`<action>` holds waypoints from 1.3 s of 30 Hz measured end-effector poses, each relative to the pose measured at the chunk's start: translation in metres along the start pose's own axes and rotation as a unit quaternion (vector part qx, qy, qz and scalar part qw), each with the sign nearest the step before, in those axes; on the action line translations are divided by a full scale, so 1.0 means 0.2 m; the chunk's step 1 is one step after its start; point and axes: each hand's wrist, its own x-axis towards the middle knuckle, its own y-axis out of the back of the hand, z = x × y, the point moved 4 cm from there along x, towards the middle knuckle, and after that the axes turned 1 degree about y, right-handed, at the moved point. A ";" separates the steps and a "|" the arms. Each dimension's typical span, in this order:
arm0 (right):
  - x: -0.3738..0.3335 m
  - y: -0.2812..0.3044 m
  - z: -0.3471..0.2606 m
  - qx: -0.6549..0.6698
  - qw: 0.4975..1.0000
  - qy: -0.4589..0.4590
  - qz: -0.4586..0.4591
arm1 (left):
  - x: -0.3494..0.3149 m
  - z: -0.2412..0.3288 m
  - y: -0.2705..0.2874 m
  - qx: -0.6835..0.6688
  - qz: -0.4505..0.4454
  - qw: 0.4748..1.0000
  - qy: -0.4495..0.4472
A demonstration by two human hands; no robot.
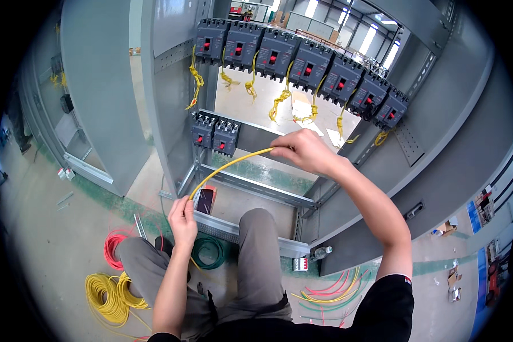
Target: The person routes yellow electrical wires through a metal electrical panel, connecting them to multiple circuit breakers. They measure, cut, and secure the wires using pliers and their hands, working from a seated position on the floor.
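Observation:
A length of yellow wire (225, 166) bows upward between my two hands. My left hand (183, 220) pinches it low, above my left knee, and below that hand the wire seems to run down toward the floor. Higher and to the right, my right hand (305, 150) grips the wire near its upper end, in front of the grey cabinet frame. Beyond my hands, a row of dark grey circuit breakers (308, 69) with red switches spans the cabinet, thin yellow wires hanging from them in knotted bunches. Two smaller breakers (226, 137) sit lower at the left.
Coils of yellow wire (105, 299), red wire (115, 249) and green wire (208, 252) lie on the floor around my legs. Cut wire pieces (336, 293) are spread at the right. A phone (206, 200) rests in the cabinet base; a bottle (322, 252) stands by its corner.

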 end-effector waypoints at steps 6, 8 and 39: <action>0.10 0.02 0.06 0.176 0.977 -0.119 0.001 | 0.21 0.27 -0.33 -0.083 -0.102 0.984 -0.123; 0.17 0.12 0.03 0.269 0.938 -0.216 0.029 | 0.23 0.29 -0.46 -0.122 -0.105 0.978 -0.132; 0.54 0.84 0.77 -0.221 0.922 -0.198 0.250 | 0.30 -0.11 -1.24 -0.229 -0.082 0.953 0.181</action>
